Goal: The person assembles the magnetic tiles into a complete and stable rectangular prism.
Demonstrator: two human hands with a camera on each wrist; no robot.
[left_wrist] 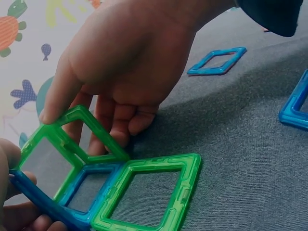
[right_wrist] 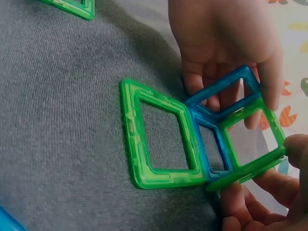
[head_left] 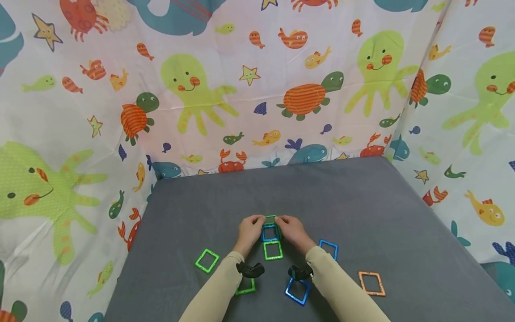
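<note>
Square magnetic tiles are joined in front of both hands. A blue tile (head_left: 270,240) lies flat as the base, with a green tile (right_wrist: 129,125) flat along its near edge. Around the base stand an upright blue tile (right_wrist: 221,89) on the left, a green tile (right_wrist: 272,122) at the back and another green tile (left_wrist: 103,132) on the right. My left hand (head_left: 249,232) pinches the left blue and back green tiles near their shared corner. Across from it, my right hand (head_left: 295,232) pinches the right and back green tiles at their top corner.
Loose tiles lie on the grey cloth: a green one (head_left: 213,253) at left, another green one (head_left: 246,291) partly under the left forearm, blue ones (head_left: 329,243) (left_wrist: 216,73) by the right arm, and an orange one (head_left: 371,273) at right. A printed curtain (head_left: 249,49) encloses the back and sides.
</note>
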